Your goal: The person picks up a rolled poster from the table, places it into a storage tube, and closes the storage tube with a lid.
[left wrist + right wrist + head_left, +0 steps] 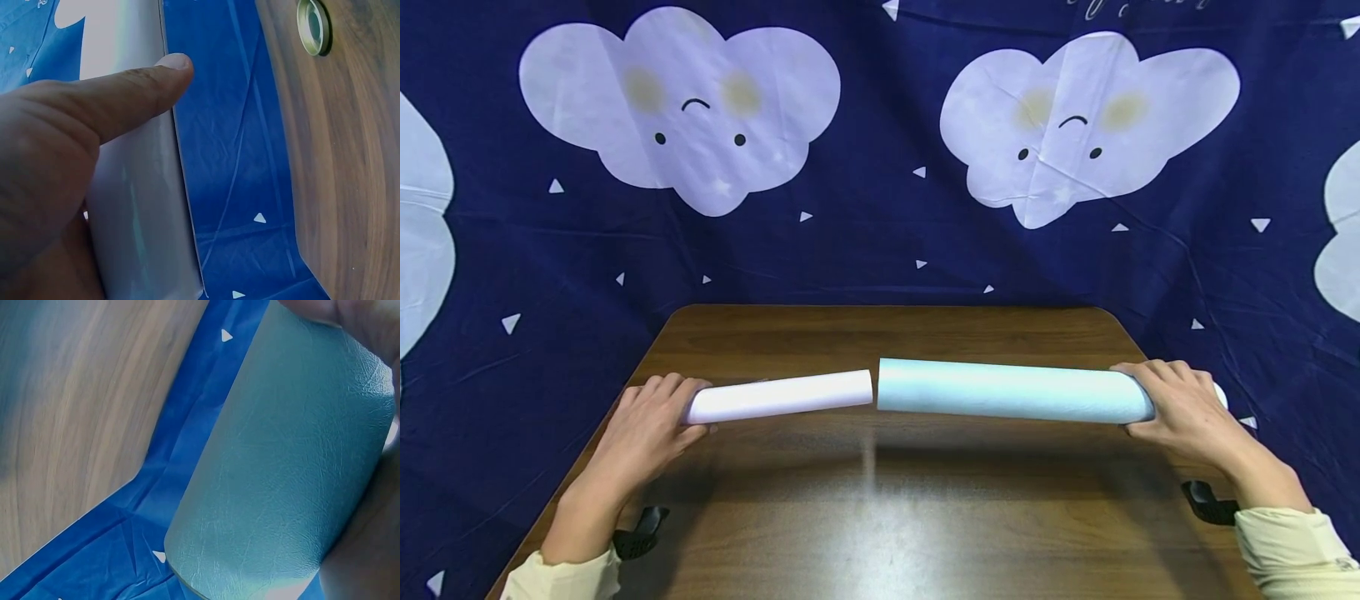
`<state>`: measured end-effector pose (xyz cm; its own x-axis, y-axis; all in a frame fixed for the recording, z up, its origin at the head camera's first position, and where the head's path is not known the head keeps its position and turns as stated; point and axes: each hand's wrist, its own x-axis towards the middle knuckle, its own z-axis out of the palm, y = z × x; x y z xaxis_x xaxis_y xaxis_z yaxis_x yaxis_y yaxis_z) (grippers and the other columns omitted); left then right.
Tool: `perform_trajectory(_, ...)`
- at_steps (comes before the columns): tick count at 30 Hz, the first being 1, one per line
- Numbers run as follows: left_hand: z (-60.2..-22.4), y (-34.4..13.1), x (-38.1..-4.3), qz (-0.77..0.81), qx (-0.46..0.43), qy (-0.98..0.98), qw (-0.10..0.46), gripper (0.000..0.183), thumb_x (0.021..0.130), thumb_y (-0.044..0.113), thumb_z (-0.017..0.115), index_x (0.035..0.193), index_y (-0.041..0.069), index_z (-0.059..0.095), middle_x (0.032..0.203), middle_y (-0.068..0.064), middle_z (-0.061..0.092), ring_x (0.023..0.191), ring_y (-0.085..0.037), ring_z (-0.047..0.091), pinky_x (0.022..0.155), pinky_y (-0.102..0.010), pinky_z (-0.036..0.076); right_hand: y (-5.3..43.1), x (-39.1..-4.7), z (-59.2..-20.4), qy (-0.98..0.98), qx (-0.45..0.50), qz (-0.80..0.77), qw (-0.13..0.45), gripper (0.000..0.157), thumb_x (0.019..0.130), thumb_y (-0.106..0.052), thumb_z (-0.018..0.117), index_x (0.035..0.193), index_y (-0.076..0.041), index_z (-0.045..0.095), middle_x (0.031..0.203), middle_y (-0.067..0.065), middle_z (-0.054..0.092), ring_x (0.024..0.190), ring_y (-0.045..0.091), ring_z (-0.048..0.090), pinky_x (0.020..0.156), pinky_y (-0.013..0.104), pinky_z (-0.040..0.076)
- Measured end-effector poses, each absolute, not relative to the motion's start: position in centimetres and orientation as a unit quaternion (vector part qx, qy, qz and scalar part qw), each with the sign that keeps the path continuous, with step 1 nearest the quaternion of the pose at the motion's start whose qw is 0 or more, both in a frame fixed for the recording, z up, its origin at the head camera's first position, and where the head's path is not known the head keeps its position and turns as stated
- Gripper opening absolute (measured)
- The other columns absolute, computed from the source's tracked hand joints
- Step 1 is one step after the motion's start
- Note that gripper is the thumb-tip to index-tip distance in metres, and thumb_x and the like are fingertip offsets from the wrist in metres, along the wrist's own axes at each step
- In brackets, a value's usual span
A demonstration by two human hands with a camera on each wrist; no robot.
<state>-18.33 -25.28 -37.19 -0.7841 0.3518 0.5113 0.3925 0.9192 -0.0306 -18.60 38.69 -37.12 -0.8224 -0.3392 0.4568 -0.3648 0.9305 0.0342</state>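
In the head view my left hand [655, 425] grips the left end of a slim white roll [782, 395]. My right hand [1183, 408] holds a thicker light-blue roll [1007, 390] near its right end, where a white tip [1221, 396] sticks out past the fingers. The inner ends of the two rolls face each other across a narrow gap. Seen from the left wrist, the thumb [144, 87] lies across the glossy white roll [144, 206]. From the right wrist, the light-blue roll [269, 462] shows a leathery, wrinkled surface, with fingers curled round its upper part.
Below the rolls is a brown wood-grain table [880, 517] with rounded far corners. Behind it hangs a dark-blue cloth [880, 242] printed with white clouds and triangles. A gold-coloured ring [324, 28] sits on the table in the left wrist view. Black wrist devices [1210, 502] show by both sleeves.
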Motion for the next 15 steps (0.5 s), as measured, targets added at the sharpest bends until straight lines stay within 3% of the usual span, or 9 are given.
perform_trajectory(15,-36.80,-24.66,-18.51,-0.039,-0.206,-0.944,0.254,0.051,0.064,0.022,0.084,0.107,0.009,0.059,0.095,-0.012,0.064,0.087,-0.032,0.057,0.069,-0.044,0.035,38.44,-18.65,-37.25,-0.950,0.197,0.029,0.240,0.075,0.048,-0.023,0.085,0.117,-0.016,0.055,0.098,0.011,0.063,0.088,0.033,0.051,0.071,0.047,0.029)
